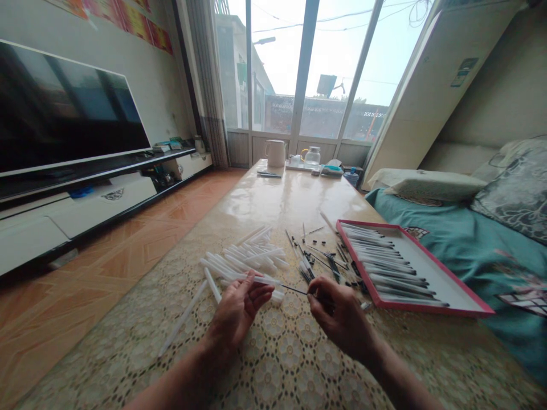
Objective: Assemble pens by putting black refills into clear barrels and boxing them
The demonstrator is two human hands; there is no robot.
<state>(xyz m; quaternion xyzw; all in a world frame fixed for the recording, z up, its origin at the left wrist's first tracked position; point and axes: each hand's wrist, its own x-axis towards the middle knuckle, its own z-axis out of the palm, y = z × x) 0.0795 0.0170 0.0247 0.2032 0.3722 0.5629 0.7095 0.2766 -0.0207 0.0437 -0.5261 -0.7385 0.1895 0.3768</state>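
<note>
My left hand [239, 307] grips a white pen barrel [267, 279] that points right. My right hand [339, 313] pinches a thin dark refill [294, 290], whose tip sits at the barrel's open end. Just beyond my left hand lies a heap of white pen barrels [248, 256] on the lace-covered table [277, 353]. Loose dark refills and small black parts [318, 262] are scattered ahead of my right hand. A red-rimmed tray [453, 285] to the right holds several assembled pens in rows.
A white mug [276, 152], a glass pot [313, 156] and small items stand at the table's far end. A TV [64, 108] on a low cabinet runs along the left. A teal bed with pillows [470, 239] borders the right.
</note>
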